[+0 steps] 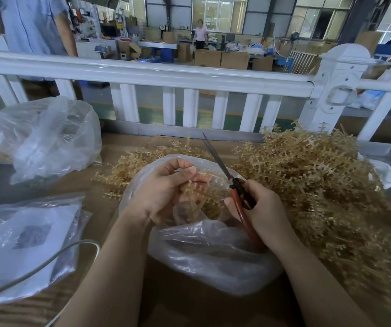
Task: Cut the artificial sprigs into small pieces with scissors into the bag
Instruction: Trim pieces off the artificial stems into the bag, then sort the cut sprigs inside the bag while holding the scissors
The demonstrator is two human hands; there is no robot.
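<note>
The clear, crinkled plastic bag (213,253) looks thin and glossy; the tan plastic sprigs (307,175) are matt and knobbly — the red-handled scissors (234,185) carry dull grey metal blades, the brown cardboard-covered bench (109,215) matt.

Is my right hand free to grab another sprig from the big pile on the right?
Probably not yet: the right hand grips the scissors, though the pile lies right beside it with nothing between.

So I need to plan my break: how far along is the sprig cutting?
Done: some cut pieces lie in the clear plastic bag. In hand: the left hand holds a tan plastic sprig over it; the right hand holds red-handled scissors. Left: the big pile of tan sprigs.
</note>
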